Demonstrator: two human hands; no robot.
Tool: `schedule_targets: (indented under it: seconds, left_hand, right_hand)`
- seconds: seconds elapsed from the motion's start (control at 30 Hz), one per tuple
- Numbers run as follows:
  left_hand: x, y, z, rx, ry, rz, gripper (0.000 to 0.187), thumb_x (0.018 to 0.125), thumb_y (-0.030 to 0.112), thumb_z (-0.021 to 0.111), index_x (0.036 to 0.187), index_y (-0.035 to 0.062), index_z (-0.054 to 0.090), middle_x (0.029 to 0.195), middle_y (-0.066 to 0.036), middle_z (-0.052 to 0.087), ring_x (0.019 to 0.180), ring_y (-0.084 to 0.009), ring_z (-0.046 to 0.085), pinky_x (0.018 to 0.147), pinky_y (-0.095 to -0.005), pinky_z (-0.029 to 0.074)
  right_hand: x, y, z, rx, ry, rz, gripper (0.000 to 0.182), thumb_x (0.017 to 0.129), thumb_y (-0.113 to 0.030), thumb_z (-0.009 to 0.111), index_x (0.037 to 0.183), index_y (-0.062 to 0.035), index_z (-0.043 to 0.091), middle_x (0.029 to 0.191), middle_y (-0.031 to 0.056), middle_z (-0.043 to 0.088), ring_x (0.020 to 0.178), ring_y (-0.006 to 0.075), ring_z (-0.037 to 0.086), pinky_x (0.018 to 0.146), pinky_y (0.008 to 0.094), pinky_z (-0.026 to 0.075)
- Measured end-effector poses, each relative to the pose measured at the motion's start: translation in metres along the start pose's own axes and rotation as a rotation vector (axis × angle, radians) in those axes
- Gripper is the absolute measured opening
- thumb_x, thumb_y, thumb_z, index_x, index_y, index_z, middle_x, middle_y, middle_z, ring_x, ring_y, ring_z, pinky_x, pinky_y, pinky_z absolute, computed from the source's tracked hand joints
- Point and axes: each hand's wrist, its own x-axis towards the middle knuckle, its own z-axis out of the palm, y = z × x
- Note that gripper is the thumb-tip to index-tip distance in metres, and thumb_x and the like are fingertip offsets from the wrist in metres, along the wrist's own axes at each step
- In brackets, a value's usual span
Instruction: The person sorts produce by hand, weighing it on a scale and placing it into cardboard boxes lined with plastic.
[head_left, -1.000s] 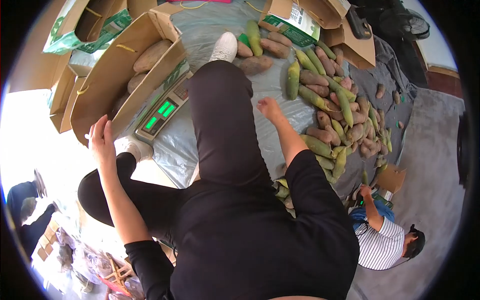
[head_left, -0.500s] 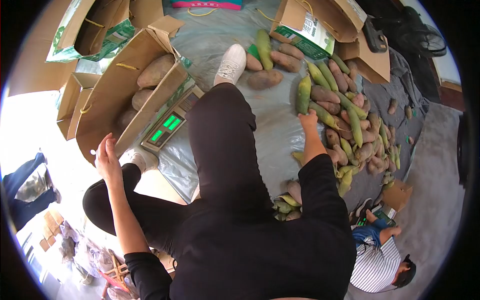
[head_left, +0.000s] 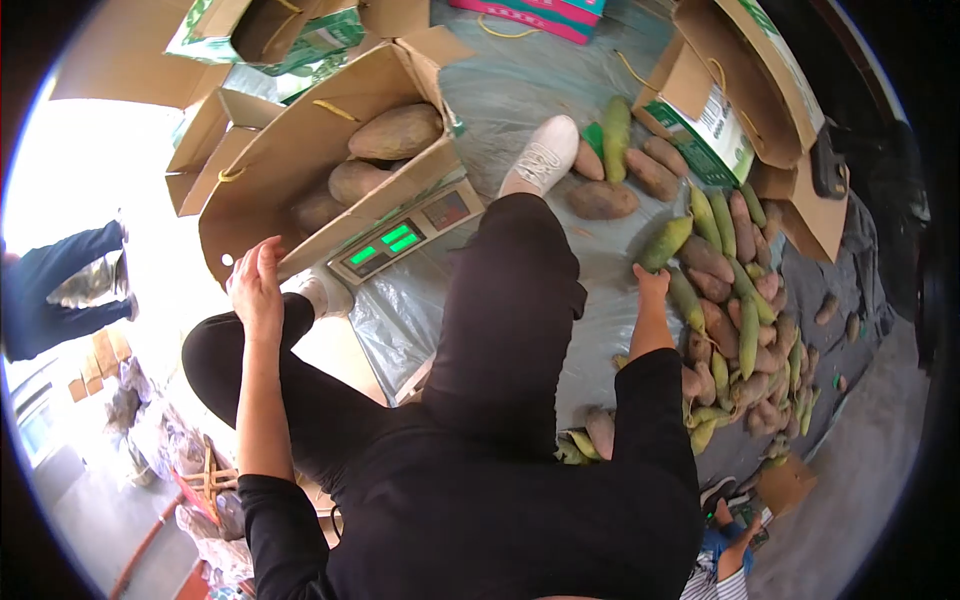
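My right hand (head_left: 652,284) grips the lower end of a plump green radish (head_left: 664,244), which tilts up and to the right. Close beside it lies a pile of brown, sweet-potato-like roots (head_left: 722,328) and more green radishes (head_left: 748,335). My left hand (head_left: 257,290) is at the near corner of an open cardboard box (head_left: 345,222), its fingers bent over the edge. Inside the box lie several large brown roots (head_left: 397,132). Under the box is a scale (head_left: 405,240) with two lit green displays, whose digits I cannot read.
My white shoe (head_left: 545,152) stands between the scale and some loose roots (head_left: 602,200). More open cartons are at upper left (head_left: 290,40) and upper right (head_left: 705,125). A pink box (head_left: 540,15) is at the top. Another person (head_left: 735,560) sits at lower right; someone's legs (head_left: 70,280) show at left.
My view has turned, so the box, scale and pile appear shifted right. The green radish in my right hand has gone from nearly upright to leaning right. My left hand stays at the box edge.
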Motion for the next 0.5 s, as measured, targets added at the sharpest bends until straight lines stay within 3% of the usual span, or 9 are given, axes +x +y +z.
schedule_targets:
  seconds: [0.03, 0.07, 0.13, 0.17, 0.27, 0.5]
  left_hand:
    - [0.000, 0.000, 0.000, 0.012, 0.001, 0.009, 0.040, 0.096, 0.035, 0.036, 0.095, 0.0082, 0.066, 0.084, -0.005, 0.067, 0.088, -0.0236, 0.060, 0.080, -0.0349, 0.044]
    - [0.000, 0.000, 0.000, 0.023, 0.001, 0.018, 0.040, 0.096, 0.035, 0.036, 0.095, 0.0085, 0.066, 0.083, -0.005, 0.067, 0.088, -0.0235, 0.060, 0.080, -0.0351, 0.044]
    - [0.000, -0.001, 0.000, 0.035, 0.002, 0.013, 0.040, 0.096, 0.035, 0.036, 0.095, 0.0089, 0.066, 0.084, -0.004, 0.067, 0.088, -0.0234, 0.060, 0.080, -0.0352, 0.044]
    - [0.000, -0.001, -0.001, 0.041, -0.006, 0.020, 0.040, 0.096, 0.036, 0.036, 0.095, 0.0093, 0.066, 0.084, -0.004, 0.067, 0.088, -0.0233, 0.059, 0.080, -0.0353, 0.043]
    - [0.000, -0.002, -0.001, 0.052, -0.016, 0.019, 0.040, 0.095, 0.036, 0.035, 0.096, 0.0102, 0.066, 0.085, -0.003, 0.067, 0.089, -0.0233, 0.059, 0.080, -0.0359, 0.042]
    - [-0.001, -0.002, -0.004, 0.062, -0.023, 0.036, 0.036, 0.093, 0.035, 0.038, 0.096, 0.0114, 0.066, 0.088, -0.004, 0.066, 0.088, -0.0246, 0.058, 0.080, -0.0374, 0.041]
  right_hand:
    - [0.015, 0.015, 0.016, 0.197, 0.011, -0.031, 0.065, 0.063, -0.021, 0.080, 0.117, -0.0012, 0.051, 0.109, 0.0105, 0.058, 0.099, 0.0268, 0.055, 0.084, 0.0383, 0.043]
    - [0.014, 0.012, 0.020, 0.200, -0.003, -0.042, 0.065, 0.063, -0.021, 0.080, 0.117, -0.0012, 0.051, 0.109, 0.0105, 0.058, 0.099, 0.0268, 0.055, 0.084, 0.0383, 0.043]
    - [0.008, 0.001, 0.019, 0.390, 0.006, 0.159, 0.052, 0.065, -0.021, 0.079, 0.108, -0.0052, 0.055, 0.105, 0.0079, 0.058, 0.091, 0.0262, 0.056, 0.075, 0.0440, 0.043]
    - [-0.004, -0.019, 0.009, 0.342, -0.037, 0.272, 0.043, 0.067, -0.017, 0.077, 0.105, -0.0080, 0.057, 0.102, 0.0054, 0.058, 0.088, 0.0250, 0.053, 0.071, 0.0450, 0.040]
    - [-0.010, -0.032, 0.003, 0.556, -0.188, 0.354, 0.040, 0.069, -0.016, 0.077, 0.103, -0.0096, 0.057, 0.098, 0.0041, 0.058, 0.087, 0.0245, 0.051, 0.073, 0.0442, 0.040]
    - [-0.051, -0.048, -0.016, 0.660, -0.229, 0.463, 0.034, 0.072, -0.026, 0.074, 0.099, -0.0125, 0.058, 0.094, 0.0028, 0.058, 0.087, 0.0237, 0.051, 0.075, 0.0404, 0.041]
